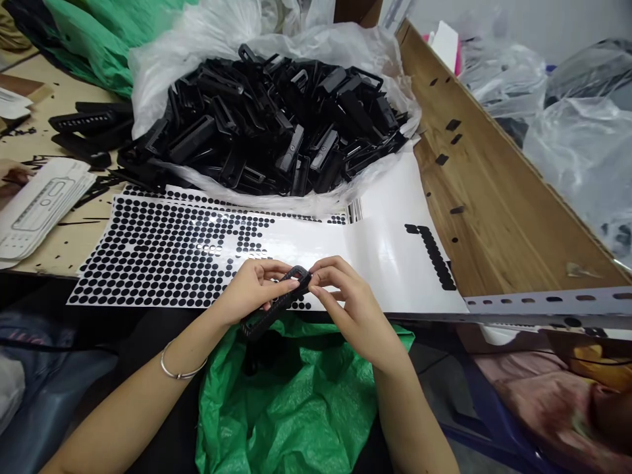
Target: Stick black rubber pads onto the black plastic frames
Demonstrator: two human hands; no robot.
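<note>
My left hand (253, 288) grips a long, narrow black plastic casing (264, 318) with an opening near its upper end. The casing is tilted over the table's front edge. At that upper end, my right hand (353, 308) has its thumb and forefinger pinched together, touching or nearly touching the rim; anything between them is too small to make out. Beneath both hands lies a white sheet (309, 240) with rows of round black stickers, some spots bare. An open green woven bag (316, 408) hangs below, a dark thing inside it.
A clear plastic bag (190, 49) heaped with black casings (266, 118) stands behind the sheet. White printed cards (42, 204) and loose black parts lie at left. A cardboard wall (494, 138) edges the right side. Another person's hand (12, 181) shows at far left.
</note>
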